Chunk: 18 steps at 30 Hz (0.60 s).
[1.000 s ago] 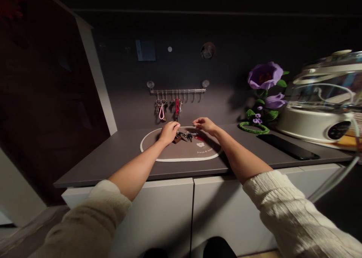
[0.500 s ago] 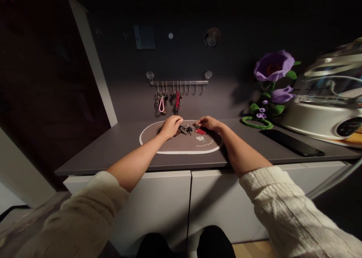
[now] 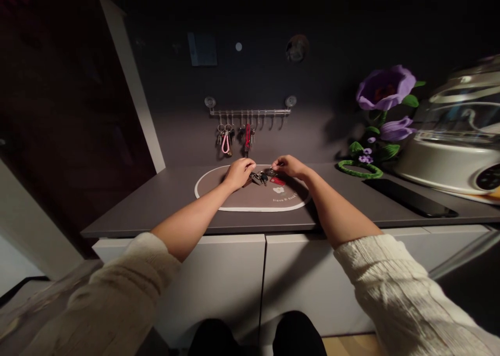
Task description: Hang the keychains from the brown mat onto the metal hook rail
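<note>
A bunch of keys (image 3: 259, 178) lies on the oval brown mat (image 3: 219, 195) with a white border. Closed at the left end of the bunch, my left hand (image 3: 238, 174) has its fingertips on it and hides part of the keys. My right hand (image 3: 291, 166) pinches a small metal key ring (image 3: 271, 172) just above the mat. Below those fingers is a flat red tag (image 3: 277, 180); whether it hangs from that ring I cannot tell.
A clear hook rail (image 3: 250, 112) on the wall holds several key sets, one with a pink loop (image 3: 225, 143) and one with a red strap (image 3: 247, 136). To the right stand a purple flower decoration (image 3: 385, 88), a black phone (image 3: 410, 197) and a white appliance (image 3: 441, 161).
The view has shifted slightly. My right hand has risen a little with the ring between its fingertips; my left hand stays at the keys.
</note>
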Tool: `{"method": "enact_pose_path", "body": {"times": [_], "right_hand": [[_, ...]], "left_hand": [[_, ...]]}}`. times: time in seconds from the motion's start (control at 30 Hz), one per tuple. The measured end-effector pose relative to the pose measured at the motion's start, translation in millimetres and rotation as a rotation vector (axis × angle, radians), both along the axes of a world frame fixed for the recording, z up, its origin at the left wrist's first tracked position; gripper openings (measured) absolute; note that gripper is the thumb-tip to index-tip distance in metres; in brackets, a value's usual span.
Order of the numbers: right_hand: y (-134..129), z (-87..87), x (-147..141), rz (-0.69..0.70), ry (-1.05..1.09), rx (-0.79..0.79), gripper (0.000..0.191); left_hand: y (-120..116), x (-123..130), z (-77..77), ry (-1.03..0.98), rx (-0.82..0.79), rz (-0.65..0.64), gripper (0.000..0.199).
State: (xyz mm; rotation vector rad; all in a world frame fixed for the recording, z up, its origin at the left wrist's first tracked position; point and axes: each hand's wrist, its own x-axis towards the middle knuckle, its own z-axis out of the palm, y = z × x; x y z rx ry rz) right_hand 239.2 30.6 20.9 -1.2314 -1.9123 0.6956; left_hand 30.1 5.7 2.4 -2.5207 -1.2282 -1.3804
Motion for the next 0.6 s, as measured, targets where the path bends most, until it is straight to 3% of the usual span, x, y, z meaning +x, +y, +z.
{"method": "enact_pose_path", "body": {"times": [0.6], "right_hand": [[-18, 11.0, -26, 0.212, 0.381, -0.079, 0.018]], "left_hand": [[0, 7, 0.7, -0.061, -0.020, -0.012, 0.019]]}}
